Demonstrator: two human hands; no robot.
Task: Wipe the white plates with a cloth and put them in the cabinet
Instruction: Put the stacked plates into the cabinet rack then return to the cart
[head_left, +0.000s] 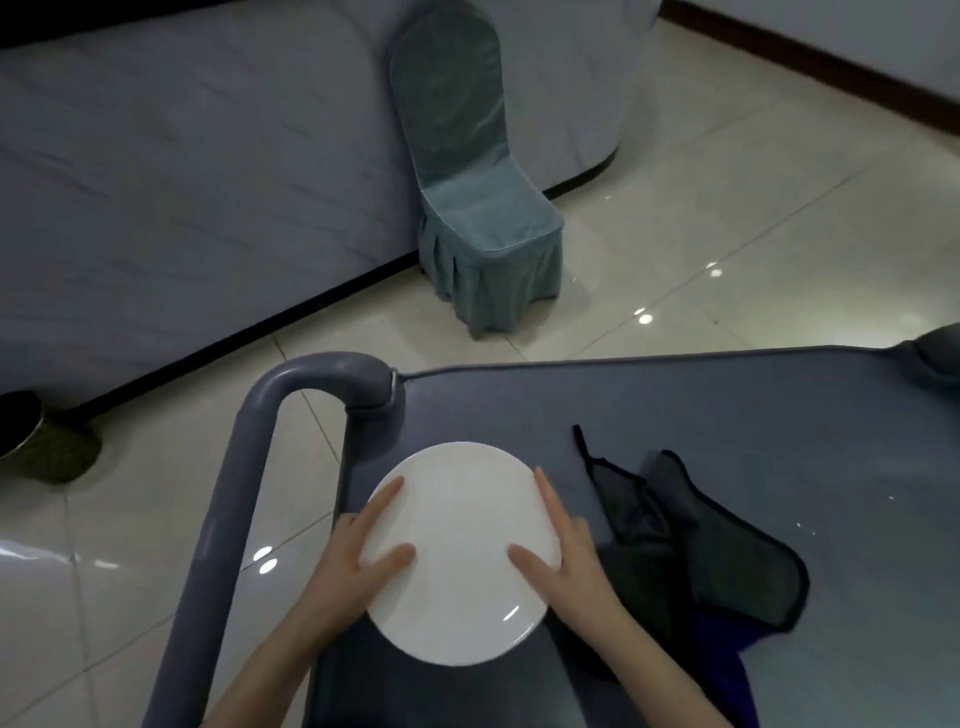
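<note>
The left hand (343, 571) and right hand (571, 566) grip opposite edges of a white plate (457, 545) at a grey cart's (727, 405) left side, with a dark cloth (727, 561) just right.

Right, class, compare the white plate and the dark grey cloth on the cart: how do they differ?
The white plate is round and rigid; the dark grey cloth is limp and crumpled. The plate is pale and glossy, the cloth dark and matt. The left hand and right hand hold the plate; no hand grips the cloth. Both are over the grey cart top.
</note>
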